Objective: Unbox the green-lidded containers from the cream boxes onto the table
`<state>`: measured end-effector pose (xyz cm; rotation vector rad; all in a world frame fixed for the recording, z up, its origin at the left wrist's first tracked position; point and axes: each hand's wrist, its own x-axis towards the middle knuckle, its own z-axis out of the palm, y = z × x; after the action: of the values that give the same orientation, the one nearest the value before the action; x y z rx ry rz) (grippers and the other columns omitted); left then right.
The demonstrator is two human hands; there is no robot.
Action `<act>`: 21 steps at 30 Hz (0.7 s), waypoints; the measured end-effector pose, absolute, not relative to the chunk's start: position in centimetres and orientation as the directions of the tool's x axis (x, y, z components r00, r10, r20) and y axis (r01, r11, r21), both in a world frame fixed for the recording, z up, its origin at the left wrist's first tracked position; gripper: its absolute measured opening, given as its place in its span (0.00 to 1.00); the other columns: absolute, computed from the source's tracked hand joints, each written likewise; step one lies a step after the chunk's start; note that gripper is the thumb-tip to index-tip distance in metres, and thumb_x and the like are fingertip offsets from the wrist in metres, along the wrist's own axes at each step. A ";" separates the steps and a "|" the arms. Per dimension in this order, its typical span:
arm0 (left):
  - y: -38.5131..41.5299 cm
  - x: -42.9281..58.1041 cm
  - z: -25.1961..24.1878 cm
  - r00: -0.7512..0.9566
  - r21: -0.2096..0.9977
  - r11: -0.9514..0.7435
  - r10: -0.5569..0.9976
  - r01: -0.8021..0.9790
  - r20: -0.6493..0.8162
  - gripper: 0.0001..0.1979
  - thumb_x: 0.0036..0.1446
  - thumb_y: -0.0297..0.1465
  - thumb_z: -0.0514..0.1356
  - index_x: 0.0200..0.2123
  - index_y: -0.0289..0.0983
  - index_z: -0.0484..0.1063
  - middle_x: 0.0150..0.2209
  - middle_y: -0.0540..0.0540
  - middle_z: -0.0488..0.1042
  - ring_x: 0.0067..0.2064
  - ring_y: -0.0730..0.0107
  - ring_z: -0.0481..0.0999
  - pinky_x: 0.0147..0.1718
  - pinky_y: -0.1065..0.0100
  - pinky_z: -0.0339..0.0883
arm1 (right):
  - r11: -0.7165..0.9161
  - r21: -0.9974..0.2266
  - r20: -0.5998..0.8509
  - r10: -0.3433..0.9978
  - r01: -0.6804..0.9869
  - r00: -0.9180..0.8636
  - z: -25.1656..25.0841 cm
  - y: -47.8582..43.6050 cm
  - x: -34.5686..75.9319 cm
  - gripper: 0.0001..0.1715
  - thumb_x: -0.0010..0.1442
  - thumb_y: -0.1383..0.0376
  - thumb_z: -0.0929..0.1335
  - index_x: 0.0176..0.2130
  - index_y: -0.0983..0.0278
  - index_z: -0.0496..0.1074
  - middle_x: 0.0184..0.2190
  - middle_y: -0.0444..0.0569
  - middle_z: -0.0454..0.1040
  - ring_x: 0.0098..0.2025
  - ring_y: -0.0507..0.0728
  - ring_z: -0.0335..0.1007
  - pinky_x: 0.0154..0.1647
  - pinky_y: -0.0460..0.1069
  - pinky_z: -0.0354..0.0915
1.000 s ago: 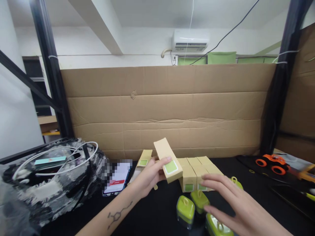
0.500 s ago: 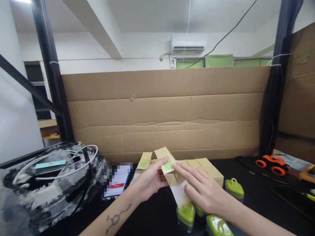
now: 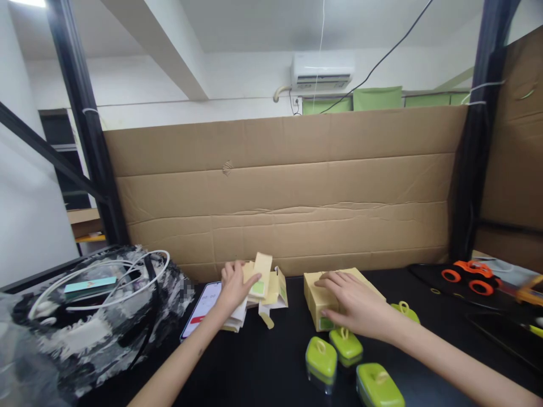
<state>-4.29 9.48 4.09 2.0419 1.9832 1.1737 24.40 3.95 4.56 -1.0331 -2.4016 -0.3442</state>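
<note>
Now the hands have parted: the left hand [image 3: 232, 285] has carried its carton [image 3: 260, 275] to 9 o'clock and pinches it over the flat pile [image 3: 271, 294], while the right hand [image 3: 354, 305] lies flat, grip released, on the boxes [image 3: 316, 299]. Beyond stands the cardboard wall [image 3: 288, 186]; bare tabletop [image 3: 254, 367] lies at 6 o'clock, 3 green cases [image 3: 320, 357] beside.

Clear tabletop [image 3: 254, 367] lane centre-front; green containers [image 3: 345, 353] block right, cardboard wall [image 3: 288, 186] closes the back.
</note>
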 end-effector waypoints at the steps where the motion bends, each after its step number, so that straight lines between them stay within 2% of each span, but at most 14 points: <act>1: 9.6 -4.2 3.2 -0.099 0.474 -0.144 0.888 0.869 0.450 0.16 0.58 0.36 0.61 0.48 0.35 0.67 0.53 0.41 0.66 0.55 0.52 0.66 0.53 0.47 0.60 | 0.671 -0.003 0.508 0.640 0.742 -0.577 4.3 4.2 24.6 0.19 0.55 0.68 0.69 0.47 0.69 0.70 0.44 0.61 0.74 0.46 0.67 0.71 0.47 0.61 0.68; 5: 9.9 -4.2 1.2 0.060 0.280 -0.158 0.943 0.947 0.328 0.12 0.61 0.35 0.59 0.45 0.35 0.70 0.47 0.44 0.72 0.48 0.60 0.73 0.47 0.52 0.67 | 0.631 -0.130 0.405 0.738 0.765 -0.540 3.8 4.8 25.0 0.20 0.55 0.66 0.69 0.49 0.67 0.70 0.44 0.57 0.73 0.47 0.65 0.70 0.49 0.58 0.66; 10: 10.9 -5.1 2.1 0.188 0.187 -0.233 0.955 0.954 0.229 0.12 0.63 0.36 0.57 0.44 0.34 0.71 0.43 0.45 0.74 0.41 0.65 0.76 0.41 0.57 0.71 | 0.580 -0.243 0.318 0.805 0.778 -0.501 3.8 5.7 24.8 0.28 0.48 0.68 0.72 0.50 0.68 0.70 0.46 0.57 0.71 0.50 0.65 0.67 0.51 0.56 0.63; 14: 10.7 -5.8 4.4 0.215 0.143 -0.267 0.928 0.953 0.303 0.12 0.63 0.37 0.57 0.41 0.34 0.71 0.42 0.46 0.75 0.42 0.65 0.75 0.43 0.57 0.70 | 0.559 -0.303 0.307 0.824 0.772 -0.476 3.8 6.1 24.6 0.28 0.45 0.69 0.74 0.47 0.66 0.70 0.46 0.56 0.70 0.51 0.65 0.64 0.52 0.55 0.61; 17: 9.7 -5.6 6.4 0.233 0.117 -0.301 0.886 0.946 0.401 0.11 0.63 0.36 0.56 0.38 0.34 0.71 0.40 0.47 0.74 0.43 0.64 0.74 0.45 0.55 0.67 | 0.559 -0.340 0.315 0.825 0.756 -0.468 4.2 6.1 24.7 0.28 0.40 0.68 0.76 0.43 0.66 0.70 0.43 0.54 0.70 0.47 0.65 0.65 0.49 0.55 0.62; 21: 7.3 -3.2 8.7 0.295 0.119 -0.407 0.806 0.905 0.513 0.15 0.67 0.31 0.45 0.37 0.33 0.69 0.37 0.43 0.71 0.44 0.59 0.72 0.47 0.52 0.64 | 0.587 -0.392 0.366 0.806 0.709 -0.465 5.8 5.1 25.1 0.29 0.38 0.69 0.77 0.41 0.64 0.67 0.42 0.51 0.69 0.45 0.64 0.64 0.46 0.56 0.62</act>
<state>-3.21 7.33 8.65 2.6779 1.7953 0.8577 25.05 5.12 5.82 -1.2034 -2.3011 0.2502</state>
